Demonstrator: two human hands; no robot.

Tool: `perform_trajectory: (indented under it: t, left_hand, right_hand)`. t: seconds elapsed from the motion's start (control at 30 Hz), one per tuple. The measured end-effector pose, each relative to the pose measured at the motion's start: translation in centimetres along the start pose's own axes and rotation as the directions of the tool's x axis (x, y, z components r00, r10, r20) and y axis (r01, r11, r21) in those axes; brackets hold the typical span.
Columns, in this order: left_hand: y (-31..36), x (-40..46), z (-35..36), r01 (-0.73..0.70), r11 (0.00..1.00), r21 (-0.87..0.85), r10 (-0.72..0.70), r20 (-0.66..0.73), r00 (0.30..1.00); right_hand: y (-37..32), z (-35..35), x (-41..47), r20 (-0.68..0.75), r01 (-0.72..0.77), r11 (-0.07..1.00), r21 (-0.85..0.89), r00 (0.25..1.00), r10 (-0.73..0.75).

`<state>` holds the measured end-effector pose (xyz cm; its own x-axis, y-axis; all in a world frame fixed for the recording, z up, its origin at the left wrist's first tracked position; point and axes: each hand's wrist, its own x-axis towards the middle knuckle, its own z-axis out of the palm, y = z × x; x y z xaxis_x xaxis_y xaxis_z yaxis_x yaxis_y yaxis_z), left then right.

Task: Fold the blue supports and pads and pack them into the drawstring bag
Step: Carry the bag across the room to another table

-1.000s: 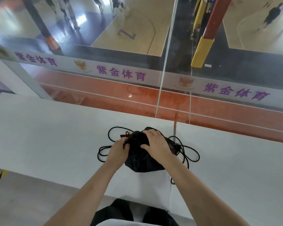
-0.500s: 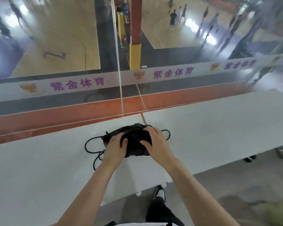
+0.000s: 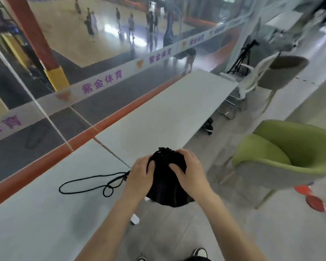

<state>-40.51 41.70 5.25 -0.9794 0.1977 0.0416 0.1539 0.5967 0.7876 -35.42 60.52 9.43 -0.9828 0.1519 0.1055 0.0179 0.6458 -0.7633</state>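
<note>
A black drawstring bag (image 3: 167, 185) bulges between both hands, its gathered mouth pointing away from me. It hangs past the near edge of the white table (image 3: 167, 113), over the floor. My left hand (image 3: 140, 175) grips its left side and my right hand (image 3: 189, 171) grips its right side. The black cord (image 3: 87, 182) trails from the bag and loops on the tabletop to the left. No blue supports or pads show; the bag's inside is hidden.
A glass wall (image 3: 102, 72) with a purple-lettered band runs along the table's far side. A green armchair (image 3: 290, 155) stands right, with red paddles (image 3: 309, 196) on the floor by it. A white chair (image 3: 252, 80) and a tripod (image 3: 243, 55) stand further back.
The view has swung to the right. Both hands have drawn the bag off the tabletop toward me and the right, and the cord now trails out on the left.
</note>
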Motion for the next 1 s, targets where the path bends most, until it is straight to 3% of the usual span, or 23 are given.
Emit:
perform_trajectory:
  t: [0.17,0.43,0.63,0.8,1.0]
  left_hand:
    - [6.6,-1.7,9.6,-0.146,0.989,0.028,0.135,0.238,0.962]
    - [20.6,-8.5,29.1,-0.439,0.892,0.107,0.33,0.51,0.794]
    - [33.0,-14.6,42.7,-0.702,0.698,0.143,0.459,0.663,0.591]
    - [41.7,-18.9,52.0,-0.814,0.572,0.102,0.5,0.744,0.444]
    - [52.6,-23.3,63.1,-0.9,0.435,0.01,0.487,0.838,0.245]
  right_hand:
    - [7.3,-9.2,-7.8,-0.167,-0.169,0.986,0.013,0.971,0.169]
    - [19.9,-25.1,-22.0,-0.379,-0.37,0.928,0.031,0.855,0.354]
    - [27.8,-36.5,-32.6,-0.438,-0.476,0.877,0.071,0.774,0.456]
    - [33.6,-44.9,-40.1,-0.533,-0.577,0.811,0.095,0.659,0.531]
    - [40.4,-55.5,-48.1,-0.667,-0.708,0.694,0.133,0.454,0.591]
